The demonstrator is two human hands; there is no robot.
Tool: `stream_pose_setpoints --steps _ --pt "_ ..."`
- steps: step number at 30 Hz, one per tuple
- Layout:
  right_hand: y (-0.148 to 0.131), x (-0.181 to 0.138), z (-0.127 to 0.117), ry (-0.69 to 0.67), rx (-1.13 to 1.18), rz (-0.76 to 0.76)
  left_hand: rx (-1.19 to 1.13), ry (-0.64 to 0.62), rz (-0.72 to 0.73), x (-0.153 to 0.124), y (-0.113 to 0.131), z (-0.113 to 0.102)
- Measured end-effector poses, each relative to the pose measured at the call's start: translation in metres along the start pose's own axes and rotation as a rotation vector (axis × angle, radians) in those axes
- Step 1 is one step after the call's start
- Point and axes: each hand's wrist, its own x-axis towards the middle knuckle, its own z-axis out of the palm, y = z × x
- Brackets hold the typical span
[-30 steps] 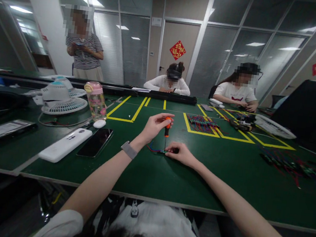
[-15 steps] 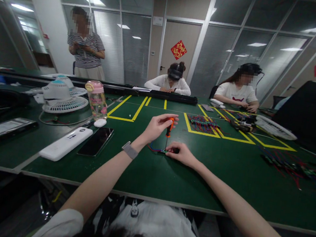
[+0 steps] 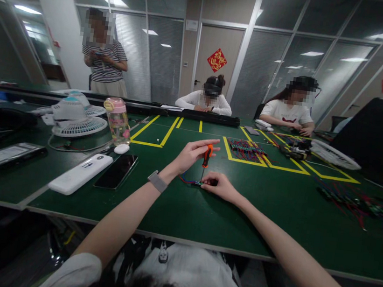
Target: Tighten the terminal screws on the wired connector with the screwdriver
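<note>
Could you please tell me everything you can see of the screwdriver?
The screwdriver has an orange-and-black handle, plastic by its look, and a thin, dark shaft that looks like metal. It stands nearly upright, handle up and leaning slightly to the right. The left hand holds the handle at thumb and fingers. The shaft points down at the small circuit board, beside the right hand's fingertips; its tip is too small to make out.
</note>
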Motion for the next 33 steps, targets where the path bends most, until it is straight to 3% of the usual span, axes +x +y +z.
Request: stream_pose_setpoints --steps 3,10,14,17,20,23,33 --pt "0.0015 0.0000 0.0004 0.003 0.010 -0.003 -0.004 -0.022 -0.012 -0.0017 0.0017 0.0008" --pt "0.0017 -0.0006 -0.0003 0.002 0.023 -0.010 0.371 0.174 0.142 -0.0009 0.0000 0.0025" --pt "0.0004 -0.0008 -0.0007 -0.003 0.016 -0.007 0.471 0.204 0.211 -0.0010 0.0007 0.0030" --pt "0.0006 -0.0005 -0.0003 0.000 0.007 -0.010 0.439 0.142 0.158 -0.0010 0.0022 0.0011" --pt "0.0017 -0.0001 0.0000 0.001 0.000 -0.020 0.251 0.048 0.083 -0.0006 0.0023 -0.0011" --pt "0.0026 -0.0002 -0.0002 0.001 -0.004 -0.025 0.189 0.040 0.056 -0.0002 0.0008 -0.0022" --pt "0.0013 -0.0002 -0.0001 0.000 0.005 -0.020 0.785 0.322 0.284 -0.0033 -0.0042 -0.0009"
